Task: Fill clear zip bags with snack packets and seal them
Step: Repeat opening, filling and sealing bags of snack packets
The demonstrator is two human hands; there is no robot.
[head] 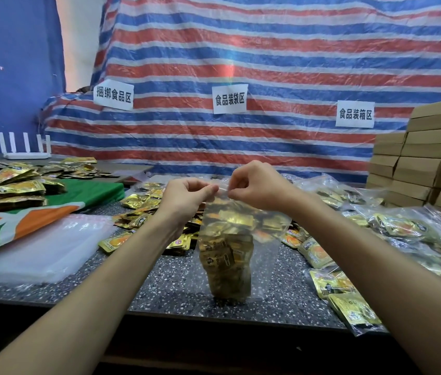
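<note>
**Operator:** Head view first, nearest things. My clear plastic zip bag (227, 255) stands upright on the dark speckled stone tabletop (170, 288), packed with gold foil snack packets (226, 266). I judge the filling of this one finished.

**Observer:** And your hands?

**Operator:** My left hand (184, 197) and right hand (257, 185) are both closed in a pinch on the bag's top strip, close together, thumb against fingers. I can't tell how much of the zip has mated, so I count the seal as in progress.

**Observer:** What's left beyond that bag?

**Operator:** Plenty. Loose gold packets (143, 215) lie scattered just behind my left wrist, more to my right (330, 282), and a flat stack of empty clear bags (43, 250) waits to my left. Farther right, a heap of filled clear bags (408, 228) looks done. At the far left, another pile of packets (11, 185) sits on a green, orange and white cloth (24, 220). Brown cardboard boxes (425, 161) are stacked against the striped tarpaulin (268, 63) behind.
</note>
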